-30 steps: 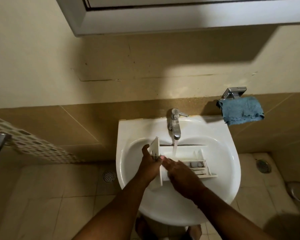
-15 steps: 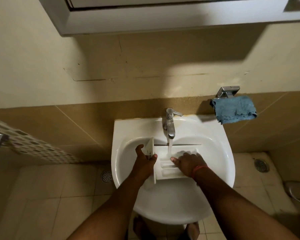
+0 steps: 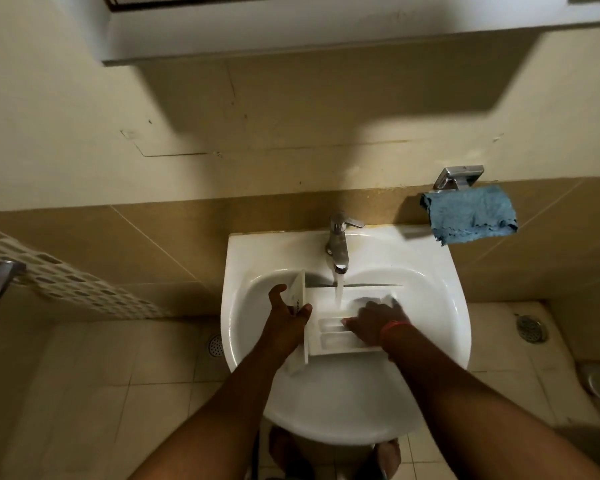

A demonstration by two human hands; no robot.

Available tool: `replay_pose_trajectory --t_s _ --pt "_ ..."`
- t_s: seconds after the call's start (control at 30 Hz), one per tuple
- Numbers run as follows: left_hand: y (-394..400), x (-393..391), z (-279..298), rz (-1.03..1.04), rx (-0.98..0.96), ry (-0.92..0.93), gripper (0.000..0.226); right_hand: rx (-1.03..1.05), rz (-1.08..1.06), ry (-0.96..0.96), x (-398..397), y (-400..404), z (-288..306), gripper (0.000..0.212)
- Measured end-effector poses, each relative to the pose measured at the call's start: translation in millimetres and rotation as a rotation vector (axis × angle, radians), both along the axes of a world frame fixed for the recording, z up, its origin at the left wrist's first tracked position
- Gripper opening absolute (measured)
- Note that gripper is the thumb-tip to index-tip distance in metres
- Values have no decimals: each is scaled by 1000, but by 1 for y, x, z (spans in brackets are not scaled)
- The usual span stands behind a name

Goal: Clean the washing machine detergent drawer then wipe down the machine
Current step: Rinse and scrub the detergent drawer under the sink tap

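left fingers: the left hand grips the drawer's front panel, thumb on the far face, fingers curled over the near edge.
right fingers: the right hand lies palm-down inside the detergent drawer; fingertips blurred, so whether they are flat or curled i cannot tell.
change: a second ago the right hand rested at the drawer's front end beside the left; it now sits over the rear compartments, and the dark insert seen there earlier is hidden under it.
meaning: likely a rubbing pass along the tray; the rinse is under way, the machine wipe not begun.
drawer position: in the basin of the sink, lengthwise left to right, panel upright at left.
water: the stream from the tap lands in the tray between the two hands.
cloth: a blue cloth hangs from a wall holder, well apart from both hands.
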State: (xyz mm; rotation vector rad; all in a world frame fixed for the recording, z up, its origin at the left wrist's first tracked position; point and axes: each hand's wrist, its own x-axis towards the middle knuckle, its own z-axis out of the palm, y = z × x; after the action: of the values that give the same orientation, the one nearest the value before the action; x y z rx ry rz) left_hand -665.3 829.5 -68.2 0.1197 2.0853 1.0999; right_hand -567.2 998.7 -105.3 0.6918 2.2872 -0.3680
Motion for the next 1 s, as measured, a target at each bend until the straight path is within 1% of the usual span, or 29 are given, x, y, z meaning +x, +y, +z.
replay_pose_trajectory --t_s 0.07,0.1,0.13,0.2,0.27,0.3,0.33,0.37,0.4,0.43,0.47,0.5,0.53,0.57,0.6,0.63,0.7,0.73,0.77,0.83,0.87,0.9,0.93,0.97,1.0 --pt "0 0 -2 5 14 9 72 -131 -11 83 -23 -28 8 44" --pt "0 -1 -2 2 18 19 72 -214 -56 132 -30 -40 12 39" --pt "0 0 -2 -2 20 23 72 -252 -58 184 -33 -48 13 37" --pt "-1 -1 -3 -13 26 18 72 -250 -68 257 -23 -43 11 38" --pt "-1 -1 -4 -20 21 15 72 -233 -107 228 -6 -17 2 37" --pt "0 -1 -4 -22 17 20 72 -245 -197 220 0 -2 -3 33" --pt "0 -1 -5 -21 15 18 72 -262 -308 254 3 12 -5 27" --pt "1 -2 -6 -22 20 14 71 -348 -514 355 0 20 -3 22" --pt "1 -2 -7 -23 26 9 71 -450 -733 484 -7 22 5 19" --pt "1 -3 -6 -23 30 3 71 -607 -1004 610 -19 18 16 22" --pt "1 -2 -5 -19 40 -5 72 -733 -1183 693 -30 11 22 24" --pt "1 -2 -4 -14 54 -14 72 -864 -1293 750 -40 1 29 23" --pt "1 -1 -1 -14 69 -25 72 -895 -1251 784 -51 -11 31 20" --pt "0 -1 -1 -15 84 -28 71 -894 -1127 821 -59 -27 35 22" --pt "-1 0 -1 -17 95 -24 71 -829 -946 852 -64 -45 34 26" --pt "-3 0 -2 -16 104 -20 71 -768 -813 853 -64 -60 31 29" --pt "-4 -1 -5 -11 117 -24 71 -538 -570 897 -55 -74 27 35" --pt "-4 -2 -6 -13 115 -29 70 -394 -409 939 -46 -69 22 38" --pt "-4 -3 -6 -19 108 -29 69 -358 -309 929 -32 -61 18 40" --pt "-3 -4 -7 -30 94 -19 66 -116 -81 830 1 -32 -1 51" --pt "-3 -5 -8 -34 91 -18 65 8 -42 784 17 -13 -15 58" --pt "-3 -5 -9 -38 89 -15 65 87 -126 746 34 6 -23 62" --pt "-4 -6 -10 -38 90 -11 65 99 -281 696 45 21 -26 63" --pt "-4 -6 -11 -33 90 -7 65 121 -376 629 49 32 -31 65" --pt "-5 -6 -12 -25 90 -3 65 118 -392 585 45 33 -28 71"
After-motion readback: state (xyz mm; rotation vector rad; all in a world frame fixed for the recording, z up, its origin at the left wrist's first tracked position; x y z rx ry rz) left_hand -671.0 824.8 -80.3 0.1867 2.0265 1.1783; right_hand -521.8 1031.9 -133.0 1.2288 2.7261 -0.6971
